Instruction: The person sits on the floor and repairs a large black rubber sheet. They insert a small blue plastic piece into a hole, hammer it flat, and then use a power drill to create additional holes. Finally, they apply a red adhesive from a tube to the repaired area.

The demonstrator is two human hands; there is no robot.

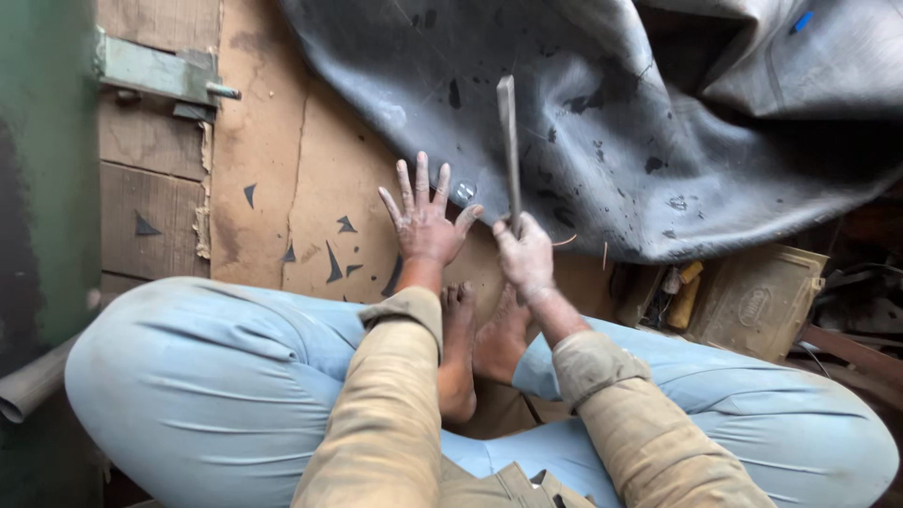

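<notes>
Head view, left hand [425,221] splayed (flat), right hand [525,256] gripping blade [509,150]

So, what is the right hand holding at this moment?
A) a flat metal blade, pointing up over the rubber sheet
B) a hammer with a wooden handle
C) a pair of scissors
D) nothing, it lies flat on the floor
A: the right hand grips a long flat metal blade standing upright against the grey rubber sheet, while the left hand is spread flat on the board.

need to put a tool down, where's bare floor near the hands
Bare brown board lies left of the spread left hand, up to the green metal hinge, with only small black scraps. Crowded right: the grey rubber sheet, the right hand gripping a flat metal blade.
</notes>
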